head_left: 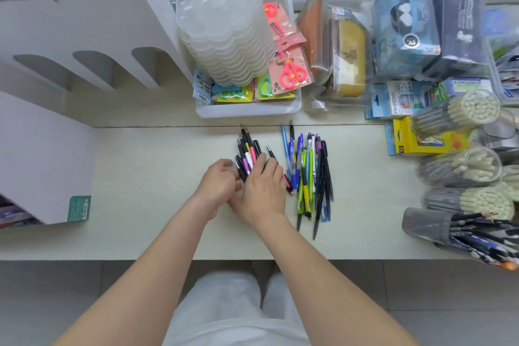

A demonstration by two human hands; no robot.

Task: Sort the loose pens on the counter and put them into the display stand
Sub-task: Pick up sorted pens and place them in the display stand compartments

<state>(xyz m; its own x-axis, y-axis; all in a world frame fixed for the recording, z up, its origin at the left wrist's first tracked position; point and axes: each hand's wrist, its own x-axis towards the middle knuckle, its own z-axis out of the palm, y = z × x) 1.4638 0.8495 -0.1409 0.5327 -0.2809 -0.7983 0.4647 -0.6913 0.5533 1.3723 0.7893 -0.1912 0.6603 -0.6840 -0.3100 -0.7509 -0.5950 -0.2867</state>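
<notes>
Counter (140, 219): pale, wood-grained; all the stock below stood or lay on it.
Display stand (84, 45): white, at far left; three arched openings showed along its side, contents not visible.
White tray (247, 111): behind the pens; it held one tall stack of translucent scalloped dishes (224, 22) and carded scissors (292, 73), two pink pairs and two green pairs in sight.
Clear tubs (460, 112): four, lying on their sides at right, each packed with pencils, ends facing out.
Left bundle of pens (247, 146): mid-counter, tips fanned away from the person; black, pink, white and yellow barrels; too overlapped to count.
Right heap of pens (309, 171): just beside the bundle, apart from it; blue, green, yellow and black barrels lying roughly parallel; too many to count.
Left hand (219, 185): fingers curled about the bundle's near ends.
Right hand (264, 191): touching the left hand, fingers laid fairly straight across the bundle.
</notes>
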